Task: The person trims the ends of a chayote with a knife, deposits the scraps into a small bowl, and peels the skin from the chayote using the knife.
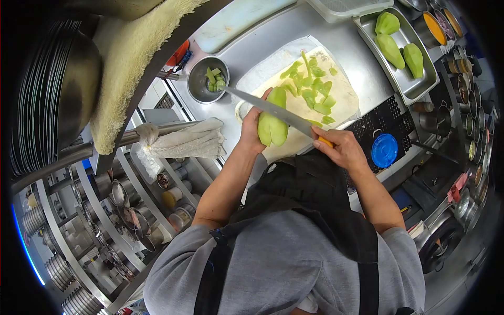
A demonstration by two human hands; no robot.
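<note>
My left hand (253, 134) is wrapped around a pale green, pear-shaped chayote (272, 126) with a groove at its near end. My right hand (341, 147) grips the yellow-orange handle of a large knife (273, 109). The long blade lies across the chayote and points up to the left, its tip near a steel bowl (208, 79). Below both hands is a cream cutting board (344, 97). Thin green peelings (311, 84) are scattered over it, and several green pieces (214, 80) sit in the bowl.
Three green chayotes (390, 51) lie in a steel tray (426, 86) at the upper right. A blue lid (385, 150) rests near a black perforated mat (367, 123). On the left, a cloth (184, 139) hangs from a rail beside shelves of pots. A white board (231, 23) is at the back.
</note>
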